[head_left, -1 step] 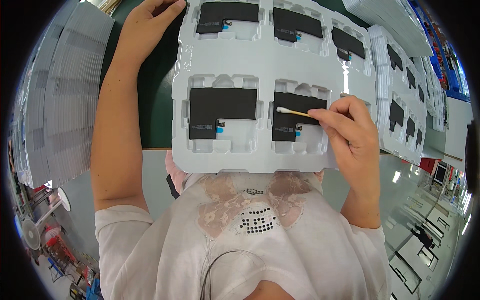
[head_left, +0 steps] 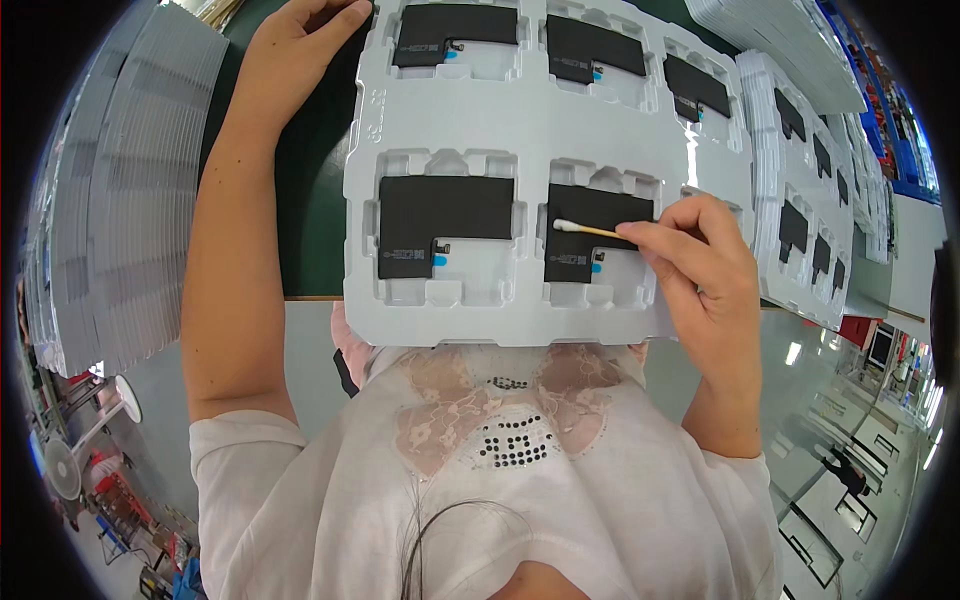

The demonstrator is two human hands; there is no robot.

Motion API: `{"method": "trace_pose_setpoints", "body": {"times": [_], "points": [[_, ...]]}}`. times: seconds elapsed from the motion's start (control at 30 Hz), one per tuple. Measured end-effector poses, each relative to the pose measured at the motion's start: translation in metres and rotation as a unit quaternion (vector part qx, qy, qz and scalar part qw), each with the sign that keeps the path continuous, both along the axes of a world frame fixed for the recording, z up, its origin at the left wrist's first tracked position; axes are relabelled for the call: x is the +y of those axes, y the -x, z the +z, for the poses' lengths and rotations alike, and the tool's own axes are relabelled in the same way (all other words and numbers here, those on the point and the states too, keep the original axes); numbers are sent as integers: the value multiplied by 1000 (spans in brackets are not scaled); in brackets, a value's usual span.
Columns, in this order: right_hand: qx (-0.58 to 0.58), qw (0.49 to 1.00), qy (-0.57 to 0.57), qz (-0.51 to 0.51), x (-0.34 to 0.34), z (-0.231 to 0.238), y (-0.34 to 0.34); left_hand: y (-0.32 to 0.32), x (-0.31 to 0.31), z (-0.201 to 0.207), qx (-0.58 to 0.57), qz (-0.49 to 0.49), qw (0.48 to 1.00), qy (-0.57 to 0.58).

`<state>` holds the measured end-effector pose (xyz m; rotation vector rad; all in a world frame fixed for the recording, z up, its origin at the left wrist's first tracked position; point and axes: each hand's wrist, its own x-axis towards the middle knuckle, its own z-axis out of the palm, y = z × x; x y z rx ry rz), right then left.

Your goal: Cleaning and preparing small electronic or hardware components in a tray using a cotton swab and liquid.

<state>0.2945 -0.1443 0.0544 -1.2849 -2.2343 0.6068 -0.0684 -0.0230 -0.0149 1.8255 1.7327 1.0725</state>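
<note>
My right hand [head_left: 700,265] pinches a cotton swab [head_left: 590,230] between thumb and fingers. The swab's white tip lies over a flat black L-shaped battery [head_left: 570,262] in the near middle pocket of a white plastic tray [head_left: 430,110]; whether it touches cannot be told. A similar battery [head_left: 445,205], with a small connector and a blue tab, sits in the near left pocket. Three more batteries [head_left: 595,48] fill the far row. At the tray's far left edge is my left hand [head_left: 312,35], its fingers curled and partly cut off by the picture's top; what they hold is hidden.
A tall stack of clear trays [head_left: 120,190] stands on the left. To the right, another tray [head_left: 808,190] carries several black batteries, with more stacked trays [head_left: 790,45] behind it. The work tray overhangs the near edge of the dark green table [head_left: 310,230].
The swab and my right fingers have shifted very slightly toward me over the same battery. My left hand and the tray have not visibly moved.
</note>
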Motion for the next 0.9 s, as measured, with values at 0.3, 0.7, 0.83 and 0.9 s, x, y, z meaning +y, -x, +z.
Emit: {"method": "trace_pose_setpoints", "body": {"times": [0.3, 0.7, 0.83, 0.9], "points": [[35, 999, -6, -16, 4, -6, 4, -2, -1, 0, 5, 9, 1000, 0], [5, 1000, -11, 6, 4, -2, 3, -1, 0, -2, 22, 23, 999, -2], [19, 999, -22, -12, 6, -4, 3, -2, 0, -3, 17, 11, 1000, -9], [16, 1000, -22, -1, 5, 0, 2, 0, 0, -2, 19, 12, 1000, -10]]}}
